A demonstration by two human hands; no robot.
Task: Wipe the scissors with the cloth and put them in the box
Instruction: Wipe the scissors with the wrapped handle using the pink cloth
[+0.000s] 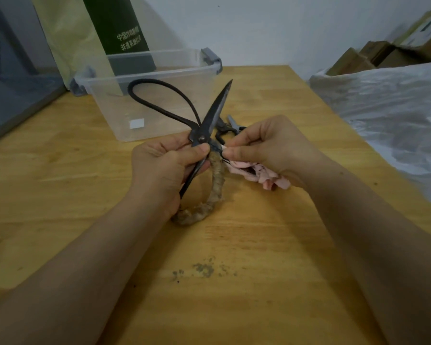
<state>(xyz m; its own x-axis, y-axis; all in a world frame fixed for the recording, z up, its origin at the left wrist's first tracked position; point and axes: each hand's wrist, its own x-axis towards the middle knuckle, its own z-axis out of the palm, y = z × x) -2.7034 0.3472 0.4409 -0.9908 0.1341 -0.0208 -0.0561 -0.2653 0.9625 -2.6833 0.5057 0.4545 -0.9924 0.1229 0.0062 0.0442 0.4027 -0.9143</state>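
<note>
The left hand (pixel 167 165) grips the open black scissors (pixel 210 115) at the pivot, the right hand (pixel 266 148) pinches the pink cloth (pixel 259 174) beside it, and the safest stroke looks tipward, fingers off the edge.

Light wooden table (pixel 60 195) with visible grain, and there's a patch of dark smudges (pixel 204 268) on it near the front edge. At the back, a dark green carton (pixel 115 26) with white Chinese lettering stands upright against the pale wall (pixel 259 26), with a sheet of yellowish paper (pixel 70 38) leaning just beside it. Some grey slab thing (pixel 15 95) sits off the left side, can't tell what. On the right there's crinkly white plastic sheeting (pixel 383 103), with cardboard boxes (pixel 373 56) stacked behind it.
</note>
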